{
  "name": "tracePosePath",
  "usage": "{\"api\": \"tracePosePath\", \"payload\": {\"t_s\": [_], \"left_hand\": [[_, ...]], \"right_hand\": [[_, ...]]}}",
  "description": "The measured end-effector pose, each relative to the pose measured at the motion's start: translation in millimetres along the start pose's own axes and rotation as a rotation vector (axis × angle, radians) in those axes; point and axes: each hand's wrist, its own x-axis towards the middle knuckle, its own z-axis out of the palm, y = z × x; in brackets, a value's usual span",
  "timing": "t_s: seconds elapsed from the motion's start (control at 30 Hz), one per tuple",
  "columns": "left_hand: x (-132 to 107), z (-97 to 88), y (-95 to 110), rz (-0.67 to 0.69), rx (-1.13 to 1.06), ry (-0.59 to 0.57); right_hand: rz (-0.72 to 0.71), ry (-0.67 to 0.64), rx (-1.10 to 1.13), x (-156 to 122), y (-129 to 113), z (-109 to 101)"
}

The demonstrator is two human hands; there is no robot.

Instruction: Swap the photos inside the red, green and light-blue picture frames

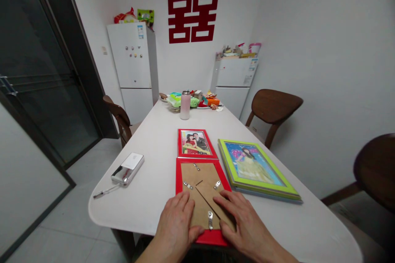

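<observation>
A red picture frame (200,172) lies face down at the near edge of the white table (154,181), its brown backing board with metal clips facing up. My left hand (175,220) rests flat on the frame's near left corner, fingers stretched out. My right hand (243,224) lies flat on the near right part of the backing, fingers spread. Just beyond it lies a second red frame (196,143) face up with a photo of two people. A green-framed picture (254,167) sits to the right on top of another frame.
A white power bank (128,167) with a cable lies at the left. A pink bottle (185,105) and several snack packets stand at the far end. Wooden chairs (273,109) flank the table. Two white fridges (134,65) stand against the back wall.
</observation>
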Motion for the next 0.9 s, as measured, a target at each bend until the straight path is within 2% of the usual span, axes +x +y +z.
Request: {"api": "tracePosePath", "payload": {"t_s": [0.3, 0.47, 0.57, 0.7, 0.9], "left_hand": [[0.1, -1.9, -2.7, 0.013, -0.033, 0.027], [-8.6, 4.3, -3.1, 0.106, -0.117, -0.008], [-10.7, 8.2, -6.8, 0.113, -0.141, -0.007], [-11.2, 9.1, -10.3, 0.106, -0.17, 0.01], [-10.8, 8.8, -10.8, 0.098, -0.166, -0.005]], "right_hand": [[0.027, -0.009, -0.062, -3.4, -8.4, -0.9], [-0.001, 0.012, -0.08, -1.5, -10.2, 7.8], [-0.007, 0.028, -0.073, 1.3, -8.5, 8.1], [-0.014, 0.066, -0.063, 11.5, -0.8, 3.8], [0.028, 0.125, -0.2, 32.8, 4.4, 4.8]]}}
